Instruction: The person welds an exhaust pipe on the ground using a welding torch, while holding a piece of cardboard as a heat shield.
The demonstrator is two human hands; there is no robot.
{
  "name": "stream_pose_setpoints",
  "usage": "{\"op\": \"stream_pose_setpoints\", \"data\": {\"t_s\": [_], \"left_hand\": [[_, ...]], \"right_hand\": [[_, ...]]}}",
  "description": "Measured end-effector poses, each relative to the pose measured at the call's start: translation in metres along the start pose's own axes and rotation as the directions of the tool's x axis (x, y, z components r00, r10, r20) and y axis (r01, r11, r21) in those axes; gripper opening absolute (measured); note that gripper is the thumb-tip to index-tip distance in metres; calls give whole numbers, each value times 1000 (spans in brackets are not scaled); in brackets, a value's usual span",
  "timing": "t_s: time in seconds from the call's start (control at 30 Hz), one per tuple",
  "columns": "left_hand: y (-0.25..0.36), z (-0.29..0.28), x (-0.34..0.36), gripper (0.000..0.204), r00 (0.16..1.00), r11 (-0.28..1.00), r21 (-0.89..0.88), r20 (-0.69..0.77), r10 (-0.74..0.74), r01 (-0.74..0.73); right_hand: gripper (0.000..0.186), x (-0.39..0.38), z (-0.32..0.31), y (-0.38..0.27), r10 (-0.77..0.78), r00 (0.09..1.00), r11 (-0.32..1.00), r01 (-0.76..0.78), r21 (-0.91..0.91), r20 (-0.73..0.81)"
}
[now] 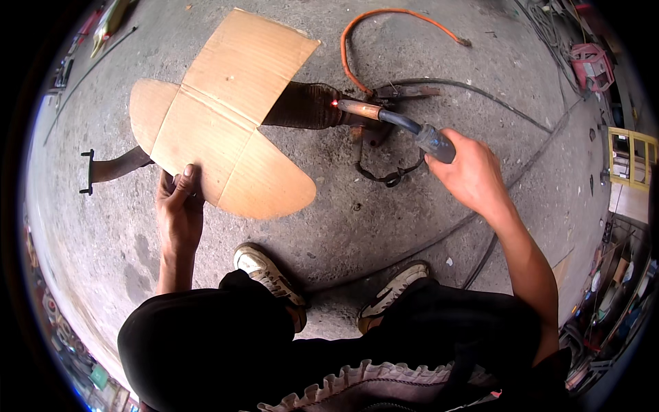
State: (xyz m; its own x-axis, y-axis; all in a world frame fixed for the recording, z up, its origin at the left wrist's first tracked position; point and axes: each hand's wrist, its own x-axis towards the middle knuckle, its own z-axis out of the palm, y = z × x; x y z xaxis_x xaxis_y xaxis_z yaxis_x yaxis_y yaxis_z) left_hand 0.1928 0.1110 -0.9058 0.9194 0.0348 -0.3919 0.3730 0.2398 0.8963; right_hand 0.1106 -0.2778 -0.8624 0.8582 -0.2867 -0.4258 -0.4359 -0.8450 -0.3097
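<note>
My left hand pinches the lower edge of a folded sheet of brown cardboard, thumb on top. The sheet covers the middle of a rusty exhaust pipe lying on the floor; its flanged end sticks out at the left. My right hand is closed around the dark handle of a welding torch. Its copper nozzle points left, with a small red glow at its tip, at the pipe's surface. What lies under the cardboard is hidden.
An orange hose curves behind the pipe. A dark clamp with a cable lies near its right end. More cables cross the concrete floor. At the right stand a red machine and a yellow frame. My shoes are below.
</note>
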Motion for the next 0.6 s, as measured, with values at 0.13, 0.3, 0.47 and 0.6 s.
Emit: {"op": "stream_pose_setpoints", "data": {"t_s": [0.13,0.3,0.47,0.6], "left_hand": [[-2,0,-2,52,992,998,58,123,-9,2],[-5,8,-7,49,988,996,76,142,-65,55],[-6,-5,-4,56,968,991,116,231,-97,71],[-4,4,-7,57,970,994,79,225,-87,71]], "right_hand": [[38,0,1,1,-24,1000,1000,24,5,-8],[39,-1,0,-2,-23,1000,1000,23,-8,-12],[38,-1,0,-4,-5,1000,1000,5,4,12],[39,-1,-1,-5,5,1000,1000,-5,-10,16]]}}
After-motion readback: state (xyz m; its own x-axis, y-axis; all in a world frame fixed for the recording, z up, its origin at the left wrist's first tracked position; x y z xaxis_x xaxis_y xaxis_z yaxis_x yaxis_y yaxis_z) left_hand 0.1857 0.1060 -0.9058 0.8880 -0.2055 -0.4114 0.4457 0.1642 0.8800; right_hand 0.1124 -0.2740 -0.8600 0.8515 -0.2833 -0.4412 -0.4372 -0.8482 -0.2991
